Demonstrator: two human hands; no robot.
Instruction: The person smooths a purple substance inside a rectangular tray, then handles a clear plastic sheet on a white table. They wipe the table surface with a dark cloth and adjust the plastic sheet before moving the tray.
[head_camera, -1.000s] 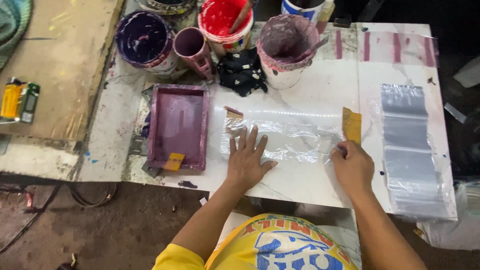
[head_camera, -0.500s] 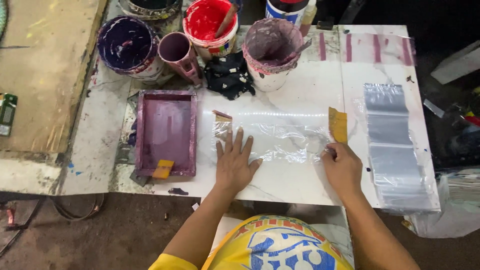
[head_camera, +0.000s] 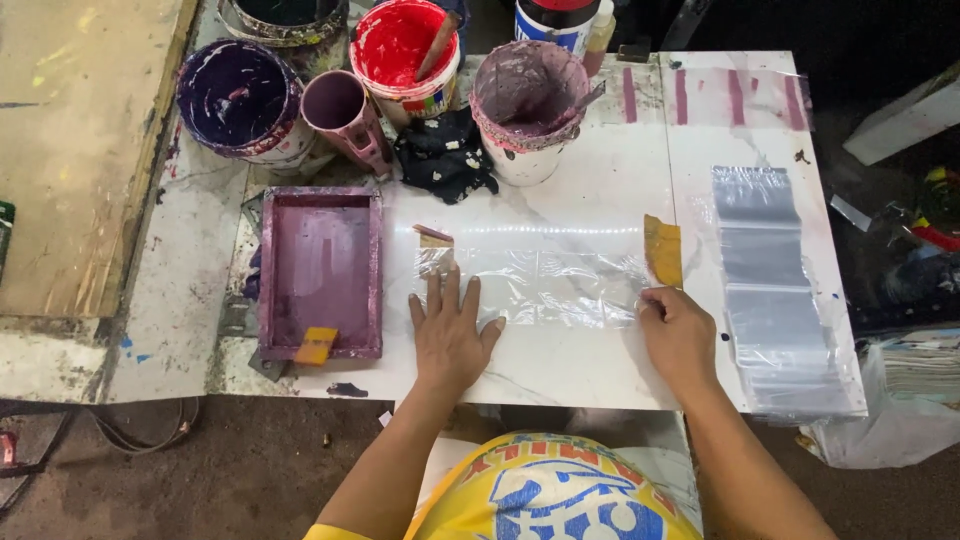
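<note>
A clear plastic bag (head_camera: 545, 285) lies flat across the white marble-look table (head_camera: 560, 365). My left hand (head_camera: 450, 335) rests palm down on the bag's left part, fingers spread. My right hand (head_camera: 678, 335) pinches the bag's right edge, just below a yellow-brown tape tab (head_camera: 663, 250). A second small tab (head_camera: 434, 238) sits at the bag's upper left corner. A purple-stained screen frame (head_camera: 320, 272) lies left of my left hand, with a small orange piece (head_camera: 316, 345) on its lower rail.
Paint buckets stand along the back: dark purple (head_camera: 235, 95), red with a stick (head_camera: 405, 45), mauve (head_camera: 525, 100), plus a mauve cup (head_camera: 340, 110) and a black rag (head_camera: 445, 155). A row of clear bags (head_camera: 775, 290) lies at the right. A wooden board (head_camera: 75, 140) is far left.
The view has shifted slightly. My left hand has slid a little down the bag; my right hand stays at the bag's right edge.
</note>
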